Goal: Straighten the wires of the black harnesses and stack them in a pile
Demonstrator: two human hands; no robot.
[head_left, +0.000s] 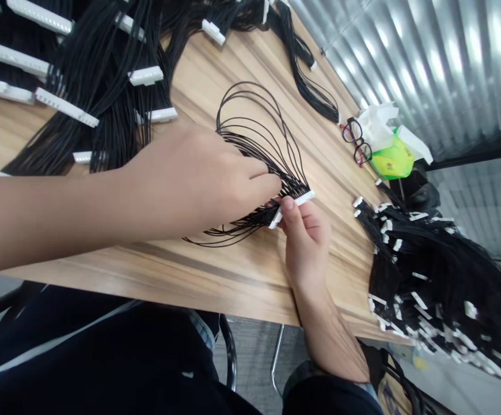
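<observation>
Works on one black wire bundle over the middle of the wooden table. Pinches the white connector at its right end between thumb and fingers of the right hand — closed on it, apparently to steady it. Curls the left hand over the bundle just left of the connector, fingers bent in; cannot tell about any hold on a single wire there, with fingertips hidden. Looks partway through this piece: shows many wires already gathered at the connector, yet not yet tidy, with several loops standing wide on the far side and a few curving loose on the near side. Cannot confirm every wire as seated, nor check the other end of the bundle. Has a large left heap of similar wires with white ends at the far left, a right heap at the right, and a separate far bundle toward the eyeglasses — to judge by these, seems one piece among very many. Cannot sort finished from unfinished in either heap, so cannot say how much remains.
</observation>
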